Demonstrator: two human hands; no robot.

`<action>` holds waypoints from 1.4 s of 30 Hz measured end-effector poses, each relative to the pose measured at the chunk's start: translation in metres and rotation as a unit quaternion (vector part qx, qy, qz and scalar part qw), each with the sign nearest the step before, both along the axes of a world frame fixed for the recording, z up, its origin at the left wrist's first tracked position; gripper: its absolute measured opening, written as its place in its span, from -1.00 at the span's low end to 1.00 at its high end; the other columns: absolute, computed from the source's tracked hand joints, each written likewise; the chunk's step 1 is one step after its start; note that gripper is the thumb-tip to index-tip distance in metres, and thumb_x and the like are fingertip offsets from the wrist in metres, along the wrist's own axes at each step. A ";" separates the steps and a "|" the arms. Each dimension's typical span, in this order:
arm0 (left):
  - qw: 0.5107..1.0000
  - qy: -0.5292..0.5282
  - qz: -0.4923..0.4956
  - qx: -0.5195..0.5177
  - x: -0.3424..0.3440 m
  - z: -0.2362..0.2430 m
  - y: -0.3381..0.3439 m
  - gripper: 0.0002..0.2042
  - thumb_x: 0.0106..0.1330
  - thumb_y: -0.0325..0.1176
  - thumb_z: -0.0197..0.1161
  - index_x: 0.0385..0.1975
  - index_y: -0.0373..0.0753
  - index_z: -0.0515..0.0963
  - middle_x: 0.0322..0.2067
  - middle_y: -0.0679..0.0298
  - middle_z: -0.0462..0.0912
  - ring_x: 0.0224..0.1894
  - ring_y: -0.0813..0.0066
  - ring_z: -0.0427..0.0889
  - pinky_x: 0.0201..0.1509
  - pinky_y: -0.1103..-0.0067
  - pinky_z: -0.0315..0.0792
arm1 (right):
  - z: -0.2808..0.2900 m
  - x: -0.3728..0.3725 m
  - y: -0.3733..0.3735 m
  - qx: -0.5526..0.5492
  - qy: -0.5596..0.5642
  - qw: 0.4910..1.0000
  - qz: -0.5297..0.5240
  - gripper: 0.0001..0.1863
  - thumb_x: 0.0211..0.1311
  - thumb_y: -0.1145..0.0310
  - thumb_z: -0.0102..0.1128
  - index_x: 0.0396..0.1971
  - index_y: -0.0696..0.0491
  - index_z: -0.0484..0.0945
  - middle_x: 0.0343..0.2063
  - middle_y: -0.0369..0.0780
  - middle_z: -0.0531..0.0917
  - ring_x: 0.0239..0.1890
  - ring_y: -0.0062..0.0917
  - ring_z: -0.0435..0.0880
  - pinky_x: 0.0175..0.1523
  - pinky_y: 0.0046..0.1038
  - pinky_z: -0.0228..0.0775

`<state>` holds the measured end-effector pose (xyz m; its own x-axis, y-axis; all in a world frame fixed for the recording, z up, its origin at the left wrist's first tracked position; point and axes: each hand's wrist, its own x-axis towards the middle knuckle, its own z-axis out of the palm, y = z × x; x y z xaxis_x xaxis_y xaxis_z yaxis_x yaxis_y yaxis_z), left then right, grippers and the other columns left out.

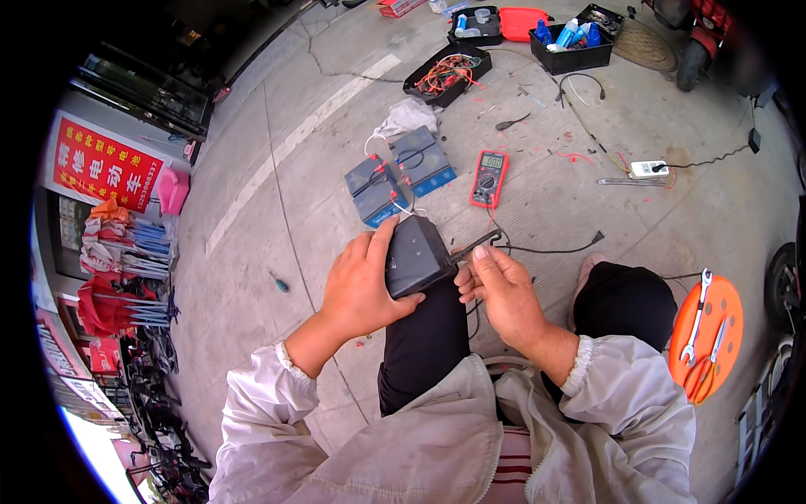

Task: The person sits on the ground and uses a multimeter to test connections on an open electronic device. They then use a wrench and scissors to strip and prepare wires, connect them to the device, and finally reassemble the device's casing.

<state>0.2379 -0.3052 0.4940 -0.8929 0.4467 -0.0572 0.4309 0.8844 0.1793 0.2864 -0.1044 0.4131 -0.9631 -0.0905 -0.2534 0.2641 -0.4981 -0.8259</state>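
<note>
Black plastic forms the boxy charger-like unit (417, 254) that is held over the person's left knee, above the grey concrete floor (252, 277). It is gripped by the left hand (365, 284), whose fingers are wrapped around its left side with the thumb laid along the near edge. The right hand (502, 294) is placed just right of the unit — its thumb and forefinger are pinched on the black cable (480, 244) where it leaves the unit's right end, the other fingers being curled in. The cable is seen trailing right across the floor to a small plug (598, 238).

Just beyond the unit, two blue-sided batteries (399, 175) are set side by side on the floor, with red and white wires across their tops. To their right a red multimeter (489, 178) is laid flat, display toward the far side. Farther off, a black tray of tangled red wires (447, 74) and a black crate holding blue bottles (571, 46) are stood near each other. A white rag (407, 115) is crumpled between the tray and the batteries. At the right, an orange round stool (707, 326) is seen carrying spanners (697, 319). A small screwdriver (280, 284) is left alone on the floor at the left, well apart from the hands.
</note>
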 end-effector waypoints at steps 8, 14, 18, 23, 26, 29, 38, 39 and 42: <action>1.000 0.006 -0.018 0.019 -0.003 -0.002 -0.004 0.06 -0.21 -0.21 0.60 0.41 -0.18 0.13 -0.04 0.02 0.49 0.05 0.02 0.50 0.13 0.30 0.43 | 0.026 -0.017 0.036 0.472 0.324 0.810 -0.130 -0.72 0.10 0.41 0.33 -0.15 0.06 0.58 -0.19 -0.20 0.60 -0.05 -0.23 0.51 0.14 -0.23 0.29; 0.999 0.002 -0.027 0.021 -0.004 -0.001 -0.004 0.06 -0.22 -0.21 0.60 0.40 -0.19 0.15 -0.06 0.03 0.49 0.02 0.03 0.51 0.10 0.31 0.43 | 0.017 -0.023 0.039 0.466 0.368 0.804 0.014 -0.72 0.15 0.40 0.31 -0.10 0.02 0.64 -0.22 -0.19 0.64 -0.05 -0.25 0.56 0.17 -0.23 0.30; 0.999 0.004 -0.034 0.027 -0.004 -0.002 -0.006 0.06 -0.21 -0.20 0.60 0.40 -0.20 0.15 -0.05 0.02 0.49 0.03 0.02 0.50 0.12 0.30 0.42 | 0.015 -0.022 0.034 0.423 0.321 0.846 0.041 -0.78 0.18 0.43 0.28 -0.15 0.06 0.65 -0.27 -0.16 0.65 -0.09 -0.26 0.59 0.09 -0.27 0.37; 0.998 0.007 -0.030 0.048 -0.004 -0.004 -0.010 0.06 -0.23 -0.23 0.60 0.40 -0.20 0.16 -0.08 0.03 0.49 0.01 0.02 0.50 0.10 0.31 0.43 | 0.011 -0.020 0.026 0.347 0.259 0.900 0.050 -0.81 0.19 0.48 0.26 -0.18 0.13 0.65 -0.34 -0.15 0.63 -0.22 -0.32 0.62 -0.06 -0.35 0.46; 0.998 0.019 -0.041 0.050 -0.004 -0.004 -0.011 0.06 -0.23 -0.23 0.60 0.40 -0.21 0.16 -0.08 0.03 0.49 0.00 0.02 0.50 0.10 0.31 0.43 | 0.010 -0.019 0.025 0.339 0.265 0.902 0.041 -0.82 0.19 0.49 0.26 -0.20 0.14 0.66 -0.36 -0.16 0.62 -0.26 -0.35 0.62 -0.09 -0.36 0.46; 0.998 0.012 -0.038 0.052 -0.004 -0.004 -0.011 0.06 -0.24 -0.23 0.60 0.40 -0.21 0.16 -0.08 0.03 0.49 0.00 0.02 0.50 0.10 0.30 0.42 | 0.010 -0.019 0.025 0.344 0.260 0.901 0.047 -0.83 0.19 0.47 0.27 -0.21 0.11 0.67 -0.38 -0.16 0.61 -0.25 -0.28 0.60 -0.06 -0.32 0.43; 0.996 0.044 -0.067 0.037 -0.004 -0.003 -0.009 0.07 -0.26 -0.22 0.61 0.40 -0.20 0.19 -0.10 0.05 0.48 -0.04 0.01 0.51 0.06 0.29 0.42 | 0.020 -0.027 0.033 0.479 0.405 0.776 0.054 -0.85 0.14 0.48 0.28 -0.26 0.10 0.67 -0.41 -0.16 0.58 -0.23 -0.23 0.57 -0.05 -0.26 0.41; 0.996 0.045 -0.070 0.033 -0.004 -0.003 -0.009 0.07 -0.26 -0.21 0.61 0.40 -0.20 0.20 -0.10 0.05 0.48 -0.05 0.01 0.51 0.06 0.30 0.41 | 0.020 -0.026 0.032 0.489 0.405 0.770 0.059 -0.85 0.14 0.49 0.28 -0.26 0.11 0.66 -0.41 -0.15 0.58 -0.23 -0.23 0.57 -0.05 -0.26 0.42; 0.996 0.046 -0.076 0.026 -0.007 -0.003 -0.008 0.06 -0.26 -0.20 0.60 0.39 -0.19 0.21 -0.11 0.06 0.48 -0.06 0.02 0.51 0.05 0.30 0.41 | 0.020 -0.022 0.029 0.491 0.395 0.774 0.055 -0.84 0.14 0.50 0.27 -0.26 0.14 0.66 -0.38 -0.13 0.60 -0.22 -0.21 0.58 -0.05 -0.25 0.44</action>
<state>0.2308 -0.3133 0.4913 -0.8154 0.5769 0.0488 0.5755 0.7984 0.1772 0.2641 -0.0755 0.4333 -0.8533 -0.3197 0.4120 -0.5200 0.4632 -0.7177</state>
